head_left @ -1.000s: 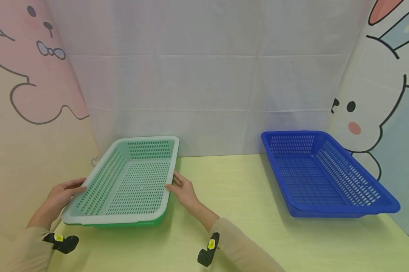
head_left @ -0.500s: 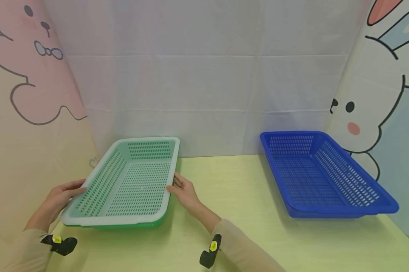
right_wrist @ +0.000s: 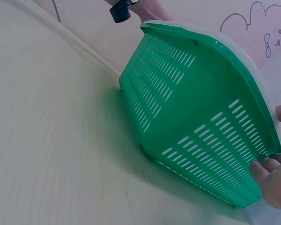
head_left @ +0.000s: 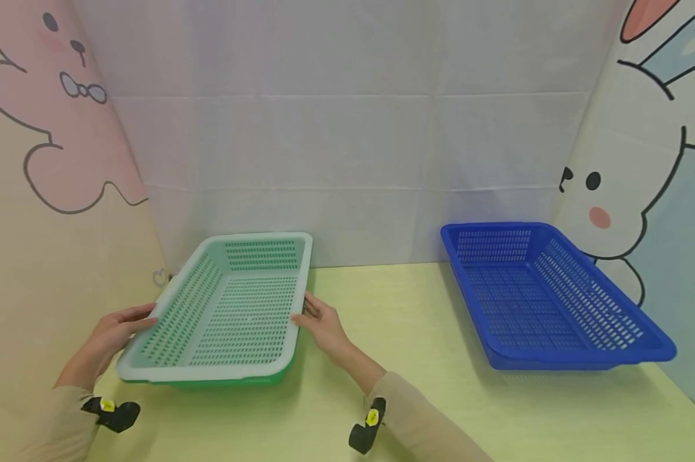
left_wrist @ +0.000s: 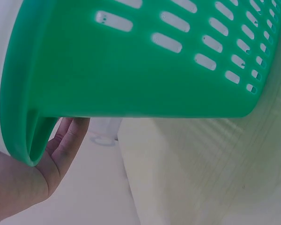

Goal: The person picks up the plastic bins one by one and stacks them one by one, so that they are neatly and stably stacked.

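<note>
A rectangular green plastic basket [head_left: 208, 373] with slotted sides and a pale whitish rim and inside stands at the left of the head view. My left hand [head_left: 111, 335] grips its left rim, thumb on top and fingers underneath. On the opposite side, my right hand [head_left: 326, 328] holds the right rim, its thumb over the edge and fingers curled below. In the left wrist view the green outer wall [left_wrist: 131, 84] hides part of the left hand [left_wrist: 51, 168]. The right wrist view has the right hand's fingers [right_wrist: 267, 166] bent under the lip.
A blue slotted basket [head_left: 555, 358] stands at the right on the pale yellow-green table [head_left: 382, 308]. A white sheet [head_left: 324, 128] hangs behind the table. Side walls carry cartoon animal drawings, and the left one [head_left: 47, 256] is close to the left hand.
Over the last half second, the green basket and both hands have shifted slightly to the right together. Both hands keep their hold on the rim. The blue basket has stayed in place.
</note>
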A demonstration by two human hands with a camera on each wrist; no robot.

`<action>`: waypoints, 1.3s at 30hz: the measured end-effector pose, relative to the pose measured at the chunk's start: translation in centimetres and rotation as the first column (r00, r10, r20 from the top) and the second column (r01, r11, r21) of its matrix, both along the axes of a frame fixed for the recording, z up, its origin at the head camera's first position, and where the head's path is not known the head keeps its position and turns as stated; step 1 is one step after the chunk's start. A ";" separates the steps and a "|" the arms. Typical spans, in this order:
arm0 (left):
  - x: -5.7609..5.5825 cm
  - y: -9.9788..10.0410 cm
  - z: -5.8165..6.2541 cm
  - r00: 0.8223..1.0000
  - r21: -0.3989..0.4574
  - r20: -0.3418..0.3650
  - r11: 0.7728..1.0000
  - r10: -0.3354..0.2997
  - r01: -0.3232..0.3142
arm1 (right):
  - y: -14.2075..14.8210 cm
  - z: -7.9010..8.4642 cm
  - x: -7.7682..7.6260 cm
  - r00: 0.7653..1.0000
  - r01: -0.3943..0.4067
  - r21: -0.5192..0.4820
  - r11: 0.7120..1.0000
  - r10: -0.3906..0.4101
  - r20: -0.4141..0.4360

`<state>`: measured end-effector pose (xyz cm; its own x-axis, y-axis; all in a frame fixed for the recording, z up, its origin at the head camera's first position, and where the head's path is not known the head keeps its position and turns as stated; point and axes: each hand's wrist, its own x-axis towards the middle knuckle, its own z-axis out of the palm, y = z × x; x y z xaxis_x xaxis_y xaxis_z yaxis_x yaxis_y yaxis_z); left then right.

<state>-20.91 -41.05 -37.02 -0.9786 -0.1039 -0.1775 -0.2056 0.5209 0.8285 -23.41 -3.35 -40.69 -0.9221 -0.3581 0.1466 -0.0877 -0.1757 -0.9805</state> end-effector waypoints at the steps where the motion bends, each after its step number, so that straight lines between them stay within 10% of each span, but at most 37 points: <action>1: -0.3 -0.3 -0.4 1.000 -0.012 0.000 1.000 -0.005 0.005 | 0.1 -0.3 -0.2 1.000 0.000 -0.002 1.000 0.000 -0.002; 7: -2.7 -2.7 -3.1 0.999 -0.071 0.029 0.997 0.029 -0.026 | 0.8 -0.2 -0.3 1.000 0.004 0.003 1.000 -0.004 -0.011; 26: -1.0 3.4 0.2 0.998 -0.043 -0.041 0.998 -0.056 0.054 | 3.0 -0.9 -0.9 0.999 0.034 -0.013 0.999 -0.034 -0.027; 39: -1.5 4.0 -0.9 0.998 0.016 -0.064 0.999 -0.027 0.028 | 4.5 -1.0 -0.8 0.999 0.025 -0.034 0.999 -0.027 -0.044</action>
